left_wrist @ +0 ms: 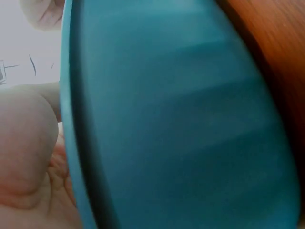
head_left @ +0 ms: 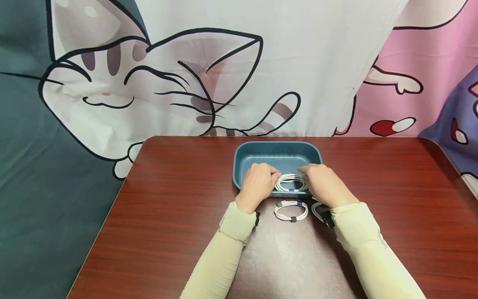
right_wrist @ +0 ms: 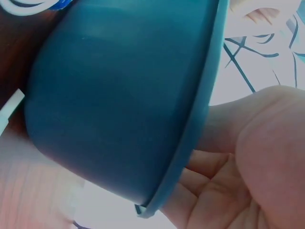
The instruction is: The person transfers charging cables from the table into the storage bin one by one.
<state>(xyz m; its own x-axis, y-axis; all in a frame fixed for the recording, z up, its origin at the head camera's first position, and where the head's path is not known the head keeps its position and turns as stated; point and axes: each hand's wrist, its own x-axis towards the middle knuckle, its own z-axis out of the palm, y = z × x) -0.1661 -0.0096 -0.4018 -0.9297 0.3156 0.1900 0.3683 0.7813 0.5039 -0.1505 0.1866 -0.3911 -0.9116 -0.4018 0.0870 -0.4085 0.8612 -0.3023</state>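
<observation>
A coiled white cable (head_left: 291, 189) lies between my two hands, low over the front part of a blue tray (head_left: 278, 144). My left hand (head_left: 258, 185) grips the coil's left edge with bent fingers. At its right edge my right hand (head_left: 325, 183) holds it, the index finger reaching over the top. The tray wall (left_wrist: 176, 114) hides both sets of fingertips in the wrist views. In front of the tray lies another coiled white cable (head_left: 290, 219) with a dark tie and a blue band. A third white cable (head_left: 317, 212) sits partly under my right wrist.
The tray stands near the back edge of a reddish-brown wooden table (head_left: 179, 187). Behind the table hangs a cloth (head_left: 310, 62) printed with cartoon cats. A dark wrist camera (head_left: 328, 219) sits under my right wrist.
</observation>
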